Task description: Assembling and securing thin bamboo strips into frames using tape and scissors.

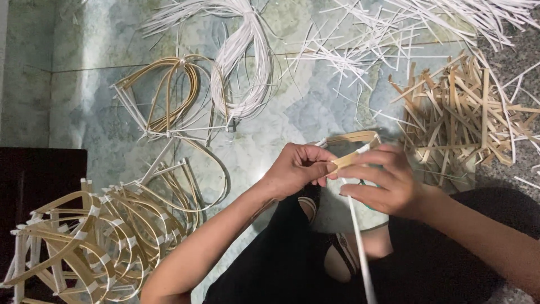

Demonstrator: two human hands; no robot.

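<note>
**Binding a bent bamboo strip**

Hands met above the floor's middle: left hand (295, 169) pinched the bent bamboo strip (353, 147) at its joint, right hand (388, 183) closed on the white binding strand (358, 242). Good practice likely meant keeping the strand taut, wraps tight.

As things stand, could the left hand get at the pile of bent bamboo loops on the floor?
Probably yes: the pile of bent bamboo loops lies uncovered beside the left forearm, but the left hand is pinching a bamboo strip and would have to let go first.

Centre frame: your left hand (297, 168) and right hand (383, 181) pinch a bamboo loop (353, 147) | white strip (360, 247) trails down | finished loops (95, 236) piled lower left
</note>
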